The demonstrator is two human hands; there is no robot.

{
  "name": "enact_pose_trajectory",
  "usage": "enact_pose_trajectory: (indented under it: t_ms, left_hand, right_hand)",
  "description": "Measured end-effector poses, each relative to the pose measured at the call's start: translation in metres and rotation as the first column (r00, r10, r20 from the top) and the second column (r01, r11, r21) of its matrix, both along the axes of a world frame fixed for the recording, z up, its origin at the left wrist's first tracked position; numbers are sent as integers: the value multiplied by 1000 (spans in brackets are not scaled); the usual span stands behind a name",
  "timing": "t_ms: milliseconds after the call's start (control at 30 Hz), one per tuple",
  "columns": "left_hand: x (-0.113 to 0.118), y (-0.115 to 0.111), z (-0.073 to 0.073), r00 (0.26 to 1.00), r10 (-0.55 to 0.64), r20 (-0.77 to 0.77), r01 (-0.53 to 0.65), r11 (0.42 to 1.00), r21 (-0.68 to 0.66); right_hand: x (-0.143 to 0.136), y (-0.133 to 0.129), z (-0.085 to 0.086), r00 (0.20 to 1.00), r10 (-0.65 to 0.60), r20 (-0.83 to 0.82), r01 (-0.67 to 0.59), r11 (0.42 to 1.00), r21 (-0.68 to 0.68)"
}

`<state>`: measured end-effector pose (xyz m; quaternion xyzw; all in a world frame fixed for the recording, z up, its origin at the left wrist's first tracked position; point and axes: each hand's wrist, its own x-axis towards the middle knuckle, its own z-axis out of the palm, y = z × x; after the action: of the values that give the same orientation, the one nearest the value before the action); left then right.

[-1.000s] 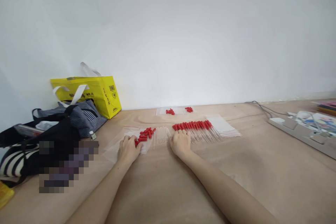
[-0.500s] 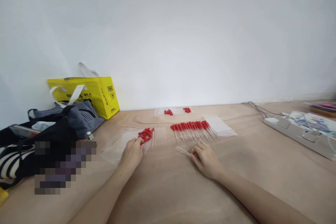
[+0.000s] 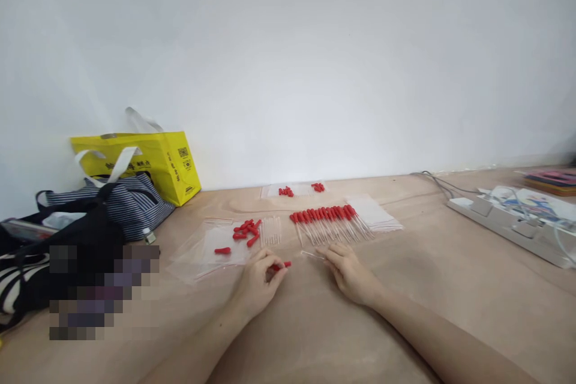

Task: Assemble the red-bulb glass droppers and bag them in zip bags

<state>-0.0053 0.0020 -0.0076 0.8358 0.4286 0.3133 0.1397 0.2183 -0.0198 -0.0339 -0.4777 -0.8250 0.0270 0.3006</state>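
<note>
A red rubber dropper bulb [image 3: 283, 265] is pinched in my left hand [image 3: 261, 281], its narrow end pointing right. My right hand [image 3: 348, 271] grips a thin clear dropper tube [image 3: 310, 254] whose free end points left, a short gap from the bulb. Several loose red bulbs [image 3: 245, 229] lie on clear plastic bags [image 3: 211, 246] beyond my left hand, with one bulb [image 3: 222, 251] apart from the pile. Beside them is a row of bare clear tubes [image 3: 270, 231]. Past my right hand lies a row of droppers [image 3: 326, 219] with red bulbs fitted on their tubes.
White sheets or bags [image 3: 375, 213] lie right of the droppers. Another clear bag with red bulbs [image 3: 286, 191] rests near the wall. A yellow bag [image 3: 180, 171], a striped bag [image 3: 139, 207] and a black bag [image 3: 90, 246] stand left. A power strip [image 3: 508, 231] with cables lies right.
My left hand has drawn back from the bulb pile toward the right, carrying one red bulb. One bulb now shows apart on the bag. My right hand keeps the tube at nearly the same spot.
</note>
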Motion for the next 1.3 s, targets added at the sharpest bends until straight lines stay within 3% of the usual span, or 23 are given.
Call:
enact_pose_trajectory:
  t_ms: [167,367,600,833,1000,1133,1300]
  left_hand:
    - [2,2,-1,998,31,-60,-35,997,-68]
    - [2,3,-3,995,-56,-80,50,996,-75]
    - [10,0,-6,998,17,64,-11,995,-97]
    - [9,1,-8,986,-52,157,73,989,-128]
    - [7,3,-12,993,-47,109,53,997,-59]
    - [6,0,-13,998,-8,60,6,999,34]
    - [8,-7,-11,997,-82,-8,83,988,129]
  right_hand:
    - [-1,-2,5,996,-37,83,38,999,-8]
    - [-7,-3,5,998,-48,-34,47,999,-28]
    - [-22,-8,1,989,-38,-145,37,999,-7]
    - [-27,-13,5,986,20,-166,-23,1000,-13]
    - [-28,-14,5,989,56,-134,-57,998,-2]
    - [-25,-14,3,995,60,-85,-51,994,98]
    - [-18,-13,7,994,70,81,-88,966,243]
